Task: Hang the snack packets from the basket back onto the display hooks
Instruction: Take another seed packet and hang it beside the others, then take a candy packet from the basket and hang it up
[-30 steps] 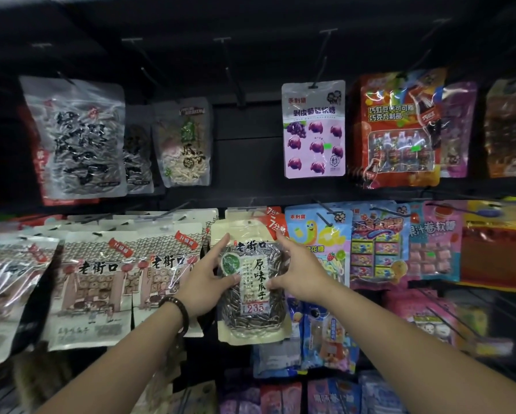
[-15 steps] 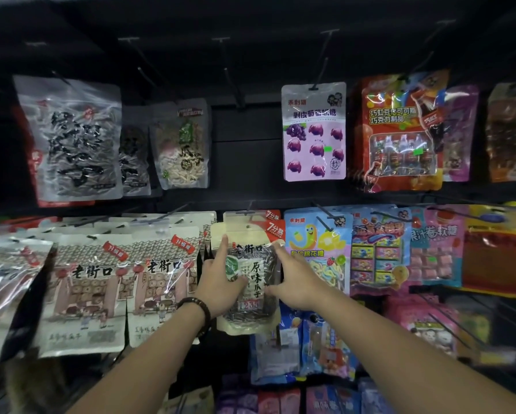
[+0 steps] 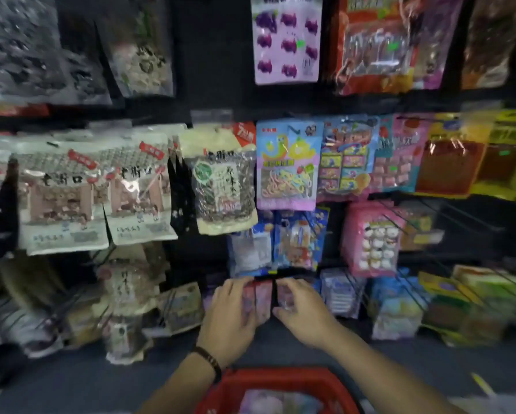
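Reaching for blurred pink packets (image 3: 262, 300) on the bottom row.
Left hand (image 3: 230, 319) lay flat on them, grip wide; right hand (image 3: 303, 316) grip could not be told. Cream seed packet (image 3: 221, 186) hung at twelve o'clock; red basket (image 3: 280, 377) at six, dark floor (image 3: 86, 380) between.

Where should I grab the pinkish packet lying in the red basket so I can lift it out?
Come straight down from above: the walls of the red basket ring the pinkish packet, so only the open top is free. It seems to lie flat, so probably pinch an edge, not the face. Too blurred to tell which edge has the hanging hole.
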`<state>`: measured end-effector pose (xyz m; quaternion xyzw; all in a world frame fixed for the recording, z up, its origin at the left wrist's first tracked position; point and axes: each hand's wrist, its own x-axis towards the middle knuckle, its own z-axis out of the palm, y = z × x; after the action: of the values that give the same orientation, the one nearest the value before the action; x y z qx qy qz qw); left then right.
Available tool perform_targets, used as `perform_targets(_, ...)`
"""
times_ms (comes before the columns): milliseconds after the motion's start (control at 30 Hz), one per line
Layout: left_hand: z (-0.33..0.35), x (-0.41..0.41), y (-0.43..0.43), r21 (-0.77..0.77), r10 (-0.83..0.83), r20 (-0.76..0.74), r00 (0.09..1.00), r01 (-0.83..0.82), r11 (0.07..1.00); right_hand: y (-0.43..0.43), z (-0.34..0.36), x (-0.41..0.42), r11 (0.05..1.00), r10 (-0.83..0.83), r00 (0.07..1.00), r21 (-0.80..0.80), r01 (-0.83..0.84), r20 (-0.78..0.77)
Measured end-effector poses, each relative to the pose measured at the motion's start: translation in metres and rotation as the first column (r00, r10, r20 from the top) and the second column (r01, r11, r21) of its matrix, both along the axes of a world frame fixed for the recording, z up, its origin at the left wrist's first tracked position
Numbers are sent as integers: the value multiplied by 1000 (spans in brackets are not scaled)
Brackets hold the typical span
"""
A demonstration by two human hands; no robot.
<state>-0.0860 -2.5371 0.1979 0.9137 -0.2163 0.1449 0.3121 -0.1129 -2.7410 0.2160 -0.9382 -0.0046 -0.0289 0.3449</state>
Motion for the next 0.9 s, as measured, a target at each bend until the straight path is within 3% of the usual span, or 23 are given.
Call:
perform_targets(167,-103,-49,6,57,-34,-308,951,54,997,-15,-86,-52,1000,-16,985,-24,12,-172)
perform_targets(333,-193,-68,17,206,63,-551,832,62,976,-35,-174,-72,998,-60,924,-36,50,-379)
perform_targets(500,-267,-66,13,281,164,-719,676,68,957,-43,-251,-74,996,-87,833,-27,86,-547)
perform_targets(600,-304,-46,4,357,214,-749,627,110,927,-48,-306,-72,992,-94,751,0,125,-654)
perform_targets(667,-323,-26,-6,418,235,-714,660,133,899,-48,-339,-69,994,-76,729,7,111,-680)
perform_targets(800,-346,19,-35,542,196,-537,821,157,826,-38,-339,-57,996,-28,698,36,76,-716)
perform_targets(900,-353,47,-57,625,192,-478,857,178,760,-40,-342,-49,990,-63,683,44,138,-727)
